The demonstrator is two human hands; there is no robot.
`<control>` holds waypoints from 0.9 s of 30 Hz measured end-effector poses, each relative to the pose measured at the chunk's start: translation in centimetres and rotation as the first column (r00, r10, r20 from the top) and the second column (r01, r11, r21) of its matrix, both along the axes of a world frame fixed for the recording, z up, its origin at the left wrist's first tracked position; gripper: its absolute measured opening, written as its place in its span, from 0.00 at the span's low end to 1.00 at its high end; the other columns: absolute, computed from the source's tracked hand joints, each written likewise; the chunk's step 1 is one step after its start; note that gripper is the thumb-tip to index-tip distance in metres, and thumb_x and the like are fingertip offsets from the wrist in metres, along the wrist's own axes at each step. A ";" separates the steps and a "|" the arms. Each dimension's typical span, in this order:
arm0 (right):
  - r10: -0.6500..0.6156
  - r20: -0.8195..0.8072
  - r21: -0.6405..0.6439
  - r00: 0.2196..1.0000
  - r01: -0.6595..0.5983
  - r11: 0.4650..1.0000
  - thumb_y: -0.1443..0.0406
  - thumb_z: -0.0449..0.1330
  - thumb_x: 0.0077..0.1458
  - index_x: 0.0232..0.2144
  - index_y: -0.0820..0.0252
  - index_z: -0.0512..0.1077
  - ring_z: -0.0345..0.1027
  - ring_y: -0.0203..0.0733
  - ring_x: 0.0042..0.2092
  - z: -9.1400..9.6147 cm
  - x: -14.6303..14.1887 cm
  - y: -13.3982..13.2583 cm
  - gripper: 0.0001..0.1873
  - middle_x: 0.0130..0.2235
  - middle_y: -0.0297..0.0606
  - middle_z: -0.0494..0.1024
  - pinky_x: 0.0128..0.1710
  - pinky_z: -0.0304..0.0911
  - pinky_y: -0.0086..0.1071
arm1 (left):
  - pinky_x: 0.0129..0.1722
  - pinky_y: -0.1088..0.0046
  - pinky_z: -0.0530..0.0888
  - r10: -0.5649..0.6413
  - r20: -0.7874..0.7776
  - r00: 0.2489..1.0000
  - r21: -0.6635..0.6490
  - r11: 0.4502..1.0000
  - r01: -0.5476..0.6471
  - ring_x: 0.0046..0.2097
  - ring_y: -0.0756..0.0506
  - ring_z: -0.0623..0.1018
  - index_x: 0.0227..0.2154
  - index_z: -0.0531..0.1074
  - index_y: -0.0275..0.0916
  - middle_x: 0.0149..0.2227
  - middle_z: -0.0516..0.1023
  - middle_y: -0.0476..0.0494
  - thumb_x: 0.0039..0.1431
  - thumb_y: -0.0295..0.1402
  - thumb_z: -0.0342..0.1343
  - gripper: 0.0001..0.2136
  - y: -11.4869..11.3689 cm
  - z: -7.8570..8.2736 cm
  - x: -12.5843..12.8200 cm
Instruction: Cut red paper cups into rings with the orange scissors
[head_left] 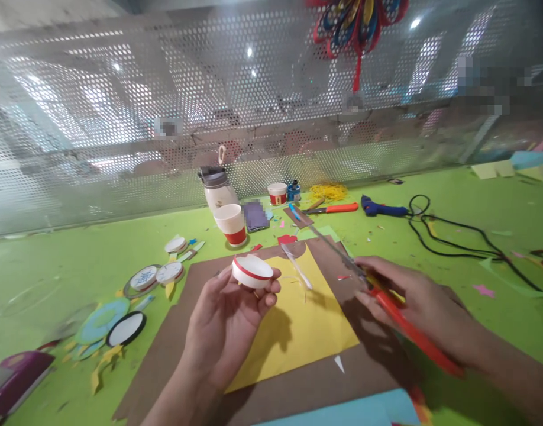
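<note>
My left hand holds up a cut-off piece of paper cup, a shallow white ring with a red stripe round it. The fingers curl under and beside it, above a yellow sheet. In my right hand is a pair of scissors with red and yellow handles, the fingers wrapped round them. Its long blades point up and to the left, apart from the cup piece. A white pen lies on the yellow sheet, which rests on brown card.
Behind stand a red-and-white paper cup, a bottle and small paint pots. A blue glue gun with its black cord lies at right. Paper crafts and a purple tool lie at left. A perforated metal screen rises behind.
</note>
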State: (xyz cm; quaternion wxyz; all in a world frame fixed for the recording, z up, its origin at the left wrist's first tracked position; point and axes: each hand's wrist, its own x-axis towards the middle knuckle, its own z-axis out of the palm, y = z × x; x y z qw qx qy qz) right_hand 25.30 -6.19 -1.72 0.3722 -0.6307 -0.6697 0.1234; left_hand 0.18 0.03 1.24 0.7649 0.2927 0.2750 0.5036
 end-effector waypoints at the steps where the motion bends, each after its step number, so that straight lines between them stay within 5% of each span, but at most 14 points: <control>1: 0.023 0.015 -0.020 1.000 -0.023 1.000 0.65 0.60 0.52 0.45 0.57 0.73 0.77 0.43 0.34 0.1 -0.2 -0.2 0.17 0.37 0.37 0.82 0.33 0.72 0.31 | 0.30 0.74 0.75 0.011 0.002 1.000 -0.013 1.000 -0.011 0.32 0.44 0.79 0.33 0.77 0.30 0.34 0.81 0.30 0.61 0.34 0.52 0.12 0.0 0.0 0.0; 8: 0.129 0.055 -0.004 0.990 -0.129 0.992 0.72 0.58 0.49 0.46 0.54 0.72 0.76 0.43 0.36 0.1 -0.7 -0.4 0.20 0.38 0.36 0.80 0.36 0.71 0.32 | 0.30 0.74 0.75 0.059 -0.001 0.998 0.052 0.997 -0.058 0.34 0.44 0.80 0.42 0.74 0.37 0.36 0.81 0.38 0.58 0.32 0.57 0.10 -0.1 0.0 0.0; 16: 0.117 0.055 -0.029 0.992 -0.116 0.993 0.64 0.61 0.55 0.45 0.56 0.72 0.76 0.43 0.35 -0.5 -0.9 0.1 0.14 0.38 0.37 0.81 0.35 0.72 0.33 | 0.41 0.69 0.76 0.266 -0.207 0.941 0.311 0.930 -0.195 0.43 0.44 0.80 0.50 0.72 0.44 0.42 0.80 0.43 0.53 0.30 0.65 0.21 -0.3 -0.6 0.1; 27: 0.121 0.063 -0.073 0.991 -0.116 0.991 0.62 0.62 0.55 0.46 0.59 0.75 0.78 0.49 0.42 -0.1 -1.5 0.3 0.16 0.43 0.42 0.82 0.42 0.73 0.37 | 0.46 0.66 0.77 0.299 -0.111 0.948 0.143 0.948 -0.283 0.40 0.47 0.80 0.47 0.76 0.38 0.39 0.82 0.43 0.56 0.30 0.63 0.14 0.3 0.0 -0.4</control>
